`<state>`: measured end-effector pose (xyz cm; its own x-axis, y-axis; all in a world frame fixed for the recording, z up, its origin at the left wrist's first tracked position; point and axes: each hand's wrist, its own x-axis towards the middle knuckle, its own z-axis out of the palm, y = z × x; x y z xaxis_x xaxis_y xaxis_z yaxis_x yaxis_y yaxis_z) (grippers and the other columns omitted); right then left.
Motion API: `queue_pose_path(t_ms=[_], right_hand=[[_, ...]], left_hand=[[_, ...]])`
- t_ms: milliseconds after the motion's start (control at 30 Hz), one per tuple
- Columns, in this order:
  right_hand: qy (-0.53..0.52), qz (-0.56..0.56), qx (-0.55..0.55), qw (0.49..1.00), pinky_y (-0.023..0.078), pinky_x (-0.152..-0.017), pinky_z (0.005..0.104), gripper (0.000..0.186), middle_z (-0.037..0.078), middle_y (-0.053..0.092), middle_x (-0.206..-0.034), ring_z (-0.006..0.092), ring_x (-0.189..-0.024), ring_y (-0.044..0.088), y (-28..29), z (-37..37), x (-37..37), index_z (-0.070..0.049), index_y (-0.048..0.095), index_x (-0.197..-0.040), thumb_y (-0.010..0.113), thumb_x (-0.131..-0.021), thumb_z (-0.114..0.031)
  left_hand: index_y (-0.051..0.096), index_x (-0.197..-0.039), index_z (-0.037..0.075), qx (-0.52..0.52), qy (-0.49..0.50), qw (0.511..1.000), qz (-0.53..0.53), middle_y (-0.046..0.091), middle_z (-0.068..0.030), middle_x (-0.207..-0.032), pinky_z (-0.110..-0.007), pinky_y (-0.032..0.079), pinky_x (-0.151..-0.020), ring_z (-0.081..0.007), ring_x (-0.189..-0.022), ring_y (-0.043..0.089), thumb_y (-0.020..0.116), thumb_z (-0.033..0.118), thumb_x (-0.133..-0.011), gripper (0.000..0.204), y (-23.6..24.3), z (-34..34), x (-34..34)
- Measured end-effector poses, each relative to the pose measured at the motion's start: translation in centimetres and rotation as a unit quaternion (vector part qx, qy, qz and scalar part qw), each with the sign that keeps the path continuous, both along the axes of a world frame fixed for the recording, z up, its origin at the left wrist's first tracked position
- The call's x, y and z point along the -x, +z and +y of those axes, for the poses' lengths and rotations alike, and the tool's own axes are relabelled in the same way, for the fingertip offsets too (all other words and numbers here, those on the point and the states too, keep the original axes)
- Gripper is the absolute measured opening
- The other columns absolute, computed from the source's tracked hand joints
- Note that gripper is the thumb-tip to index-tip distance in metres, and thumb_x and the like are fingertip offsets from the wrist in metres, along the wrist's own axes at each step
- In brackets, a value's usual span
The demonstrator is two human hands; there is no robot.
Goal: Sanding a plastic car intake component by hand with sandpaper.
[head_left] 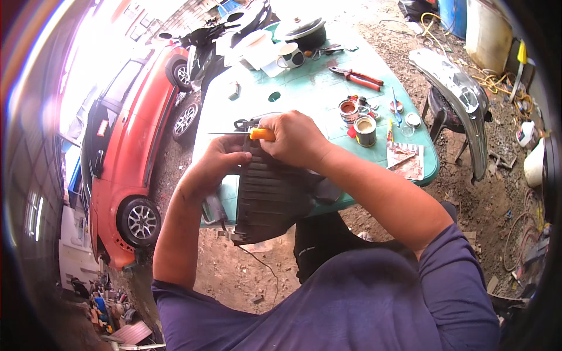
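A black ribbed plastic housing lies tilted over the near edge of the green table, a thin wire hanging from its lower end. My right hand is closed round the orange handle of a screwdriver, its thin shaft pointing left above the housing's far end. At that same end, my left hand grips the housing's left edge, thumb toward the ribs. Its other fingers are partly hidden. What the screwdriver's tip touches, if anything, I cannot make out.
On the green table are red-handled pliers, an open paint can, a mug and a lidded black pot. A headlight unit rests on a stool at right. An orange car stands left.
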<state>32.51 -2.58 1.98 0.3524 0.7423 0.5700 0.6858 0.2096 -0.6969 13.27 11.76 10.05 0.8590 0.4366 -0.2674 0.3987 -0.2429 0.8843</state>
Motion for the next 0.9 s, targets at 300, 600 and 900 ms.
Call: queue_pose_path(t_ms=[300, 600, 900], right_hand=[[0.089, 0.017, 0.042, 0.995, 0.063, -0.089, 0.0474, 0.026, 0.022, 0.082, -0.098, 0.0416, -0.093, 0.08, -0.2, 0.7, 1.2, -0.006, 0.086, -0.114, 0.08, -0.093, -0.02], [0.097, 0.001, 0.072, 0.993, 0.062, -0.085, 0.0487, 0.02, 0.022, 0.08, -0.092, 0.0419, -0.088, 0.079, 0.8, -0.4, 1.7, -0.006, 0.084, -0.106, 0.079, -0.093, -0.021], [0.102, -0.012, 0.057, 0.993, 0.063, -0.087, 0.0526, 0.021, 0.023, 0.081, -0.092, 0.0442, -0.091, 0.08, 1.4, -1.4, 1.8, -0.006, 0.085, -0.099, 0.077, -0.088, -0.022]], left_hand=[[0.065, -0.153, -0.006, 0.066, 0.044, 0.996, -0.044, 0.078, -0.0121, -0.131, -0.037, 0.065, -0.098, -0.0195, -0.111, 0.078, 0.085, 0.016, -0.102, 0.059, -2.6, -1.0, 3.2], [0.062, -0.154, -0.01, 0.123, 0.061, 0.987, -0.081, 0.079, -0.0144, -0.131, -0.037, 0.065, -0.099, -0.02, -0.11, 0.079, 0.088, 0.017, -0.1, 0.066, -3.4, -1.4, 4.2], [0.061, -0.153, -0.013, 0.127, 0.065, 0.986, -0.087, 0.08, -0.0142, -0.126, -0.036, 0.065, -0.098, -0.0189, -0.107, 0.079, 0.088, 0.015, -0.101, 0.064, -3.0, -2.9, 4.2]])
